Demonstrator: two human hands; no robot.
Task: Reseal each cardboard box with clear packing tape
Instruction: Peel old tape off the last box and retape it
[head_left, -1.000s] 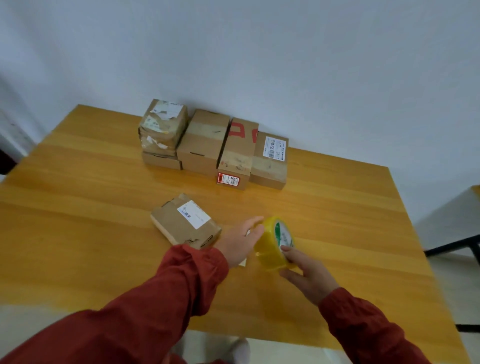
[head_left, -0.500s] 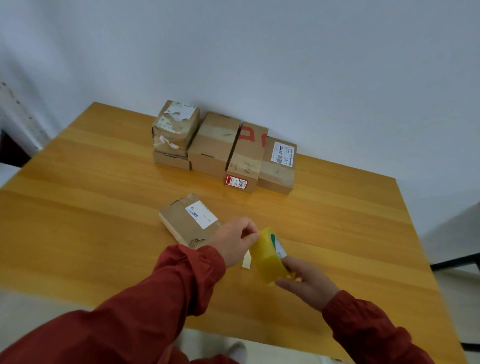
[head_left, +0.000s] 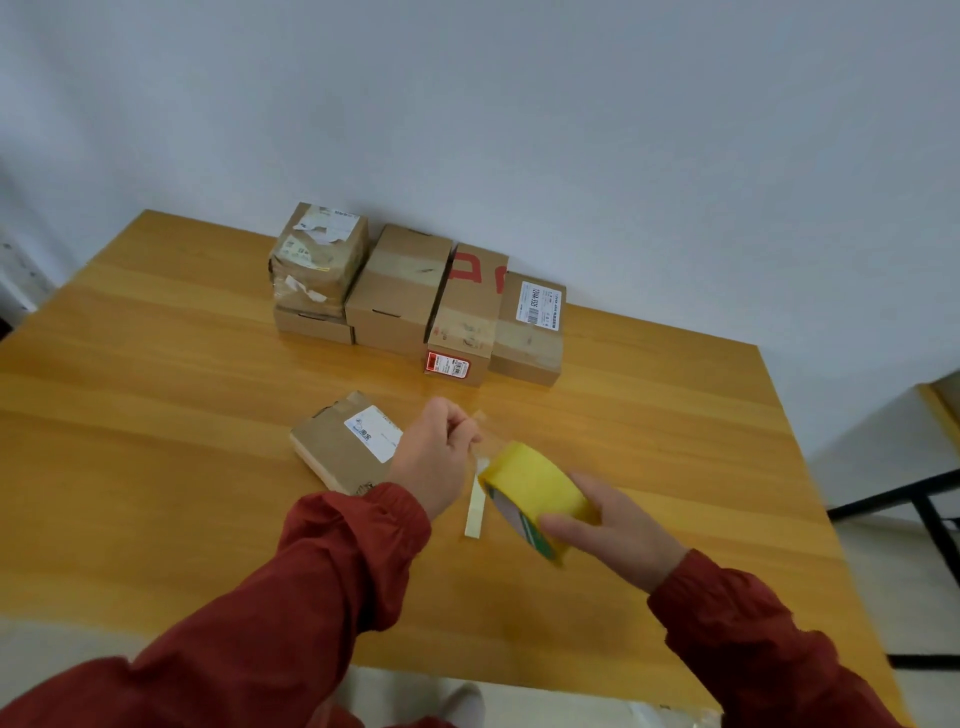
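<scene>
Wooden table, rectangular, honey-coloured (head_left: 156, 441): set against a white wall, and everything listed below is borne on it. Row of brown cardboard boxes (head_left: 397, 291): lined up at the far edge against the wall, the leftmost place being taken by a stack of two; old labels and tape are carried, and whether any is already resealed cannot be told. Flat brown cardboard box with a white label (head_left: 337, 447): laid alone nearer the front, just beside the left wrist, and judged to be drawn out as the one in hand. Left hand (head_left: 436, 452): raised above the table with fingers curled, a free end of tape (head_left: 482, 457) being pinched at the fingertips. Right hand (head_left: 618, 525): clamped round the yellowish roll of clear packing tape (head_left: 535, 483), which is held tilted off the table so that it can unwind. The two hands are kept a little apart, seemingly so that a length is drawn out for the flat box. Pale narrow strip (head_left: 475, 512): left flat on the table between the hands; its nature cannot be told.
</scene>
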